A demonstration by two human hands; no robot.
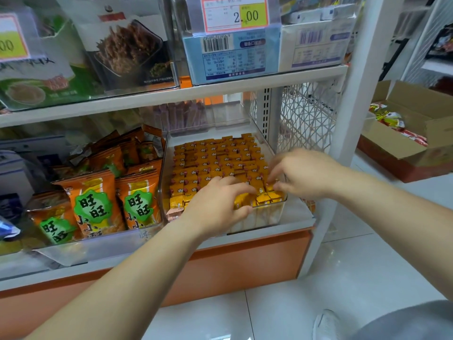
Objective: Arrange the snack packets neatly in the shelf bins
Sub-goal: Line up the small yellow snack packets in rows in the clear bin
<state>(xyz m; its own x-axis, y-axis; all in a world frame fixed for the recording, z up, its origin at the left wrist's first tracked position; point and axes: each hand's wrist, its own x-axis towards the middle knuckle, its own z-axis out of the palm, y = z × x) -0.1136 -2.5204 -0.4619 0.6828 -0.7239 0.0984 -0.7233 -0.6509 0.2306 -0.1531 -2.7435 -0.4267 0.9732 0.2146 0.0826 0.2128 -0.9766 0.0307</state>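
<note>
My two hands are close together over the front right corner of a clear bin, not touching each other. The bin sits on the lower shelf, at its right end, and it is packed with small yellow packets lined up in tidy rows from the back wall to the front. The rows at the very front look less even, with a few packets tipped on edge.

My left hand reaches in over the front wall. Its fingers are curled over the front-row packets and the thumb lies below them, so a few packets are held between thumb and fingers. My right hand comes in from the right, palm down. Its thumb and forefinger pinch one yellow packet at the front right of the bin, and the other fingers are spread loosely above.

Just left of this bin stands another one holding larger orange packets, some upright, some leaning. On the shelf above, a price tag reads 2.00. Off to the right, an open cardboard box sits with more snacks inside.
</note>
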